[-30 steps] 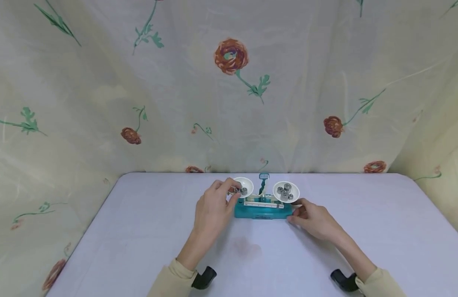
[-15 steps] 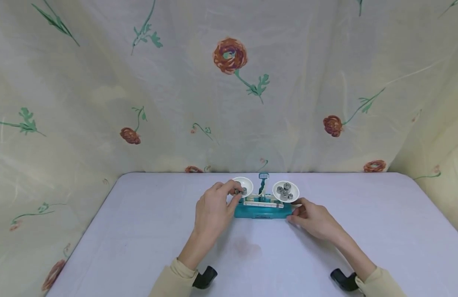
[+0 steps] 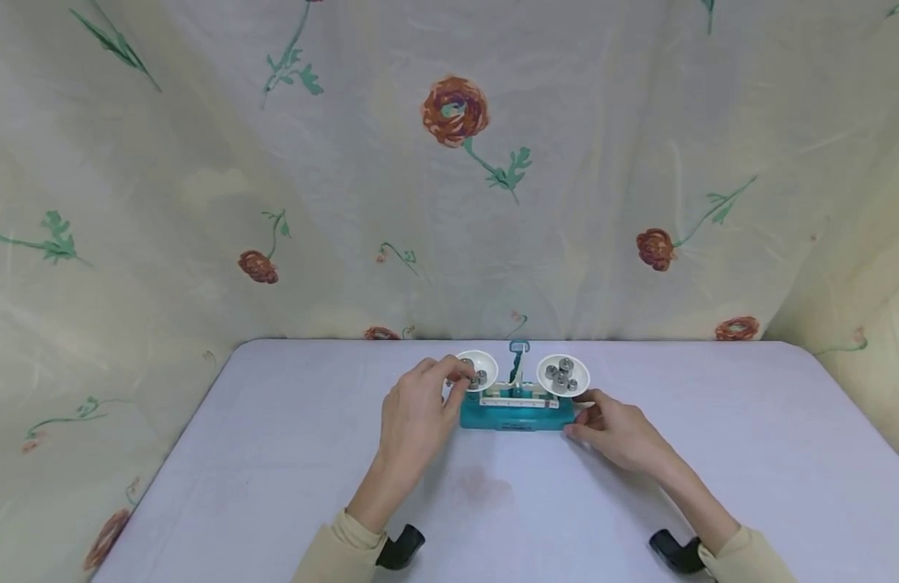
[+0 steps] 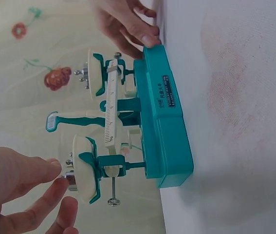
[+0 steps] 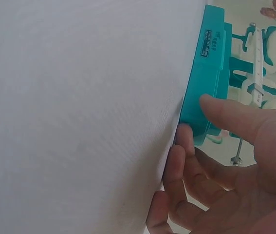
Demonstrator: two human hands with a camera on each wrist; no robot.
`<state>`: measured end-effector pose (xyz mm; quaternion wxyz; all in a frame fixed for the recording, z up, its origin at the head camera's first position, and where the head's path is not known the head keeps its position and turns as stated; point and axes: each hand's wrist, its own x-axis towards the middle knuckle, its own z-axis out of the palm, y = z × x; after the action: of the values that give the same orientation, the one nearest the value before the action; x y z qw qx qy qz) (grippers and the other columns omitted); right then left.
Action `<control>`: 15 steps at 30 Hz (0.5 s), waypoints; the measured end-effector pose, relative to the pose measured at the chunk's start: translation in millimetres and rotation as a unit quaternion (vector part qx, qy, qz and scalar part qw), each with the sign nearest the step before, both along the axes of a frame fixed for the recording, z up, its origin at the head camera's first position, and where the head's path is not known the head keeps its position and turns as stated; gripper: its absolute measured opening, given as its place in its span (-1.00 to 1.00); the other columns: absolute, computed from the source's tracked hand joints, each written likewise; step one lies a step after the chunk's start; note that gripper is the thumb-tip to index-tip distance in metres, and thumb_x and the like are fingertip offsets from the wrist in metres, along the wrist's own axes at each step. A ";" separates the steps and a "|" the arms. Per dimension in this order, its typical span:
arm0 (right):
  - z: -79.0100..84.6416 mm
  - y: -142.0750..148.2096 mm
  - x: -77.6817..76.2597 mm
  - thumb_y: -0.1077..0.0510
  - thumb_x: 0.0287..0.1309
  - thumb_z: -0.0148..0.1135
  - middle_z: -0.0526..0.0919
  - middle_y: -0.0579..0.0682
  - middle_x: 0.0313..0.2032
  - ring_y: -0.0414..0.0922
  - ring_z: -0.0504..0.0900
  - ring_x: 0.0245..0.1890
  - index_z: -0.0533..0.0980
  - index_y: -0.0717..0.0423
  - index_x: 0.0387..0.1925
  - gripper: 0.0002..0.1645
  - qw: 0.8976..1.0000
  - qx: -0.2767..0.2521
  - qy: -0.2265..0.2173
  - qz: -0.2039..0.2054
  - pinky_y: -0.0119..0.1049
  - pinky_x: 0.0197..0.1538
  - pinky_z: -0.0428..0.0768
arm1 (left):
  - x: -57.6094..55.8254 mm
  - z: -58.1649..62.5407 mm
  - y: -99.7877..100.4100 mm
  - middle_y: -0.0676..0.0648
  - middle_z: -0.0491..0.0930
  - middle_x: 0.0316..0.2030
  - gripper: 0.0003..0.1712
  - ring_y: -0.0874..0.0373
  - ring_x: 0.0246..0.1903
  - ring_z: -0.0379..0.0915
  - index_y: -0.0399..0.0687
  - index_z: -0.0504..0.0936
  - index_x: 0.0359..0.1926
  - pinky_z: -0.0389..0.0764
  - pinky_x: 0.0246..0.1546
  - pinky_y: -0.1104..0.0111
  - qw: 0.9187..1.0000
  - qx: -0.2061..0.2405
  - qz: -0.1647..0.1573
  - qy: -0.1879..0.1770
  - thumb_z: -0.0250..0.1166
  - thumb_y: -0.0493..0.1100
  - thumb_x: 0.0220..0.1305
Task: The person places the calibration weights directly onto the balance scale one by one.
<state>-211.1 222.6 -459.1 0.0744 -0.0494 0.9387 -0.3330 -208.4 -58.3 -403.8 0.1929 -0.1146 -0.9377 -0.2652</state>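
A teal balance scale (image 3: 517, 416) with two white pans stands on the table. In the left wrist view, the thumb and index finger of my left hand (image 3: 419, 409) pinch the knob of a silver weight (image 4: 71, 180) at the pan nearest that hand. Other small weights (image 3: 482, 376) lie in this left pan (image 3: 491, 362), partly hidden by my fingers. Several metal weights (image 3: 562, 377) are grouped in the right pan (image 3: 583, 378). My right hand (image 3: 624, 433) grips the right end of the scale's teal base (image 5: 198, 105), thumb on its front face and fingers around its end.
The scale is near the back edge of the white-covered table (image 3: 274, 453), in front of a flowered cloth backdrop (image 3: 566, 162). Black curved pieces (image 3: 402, 546) sit at both wrists. A faint brownish stain (image 3: 481, 487) marks the cover before the scale.
The weight at my left fingertips has come down into the left pan. That pan sits slightly lower and the right pan slightly higher. My right hand has stayed in place.
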 end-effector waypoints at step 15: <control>0.2 1.4 0.8 -0.03 0.26 0.33 0.68 0.00 -0.17 -0.11 0.63 -0.15 0.36 0.32 0.31 -0.26 1.000 0.000 -0.003 -0.002 -0.24 -0.16 0.59 | 1.5 7.1 -12.9 0.06 0.71 -0.19 -0.83 0.25 -0.47 0.53 0.27 0.72 -0.08 0.40 -0.63 0.55 1.000 0.003 0.028 0.002 0.39 -0.06 0.32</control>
<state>-210.3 224.0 -458.9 0.0761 -0.0462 0.9385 -0.3336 -206.9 -71.2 -396.7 0.2023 -0.0884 -0.9393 -0.2628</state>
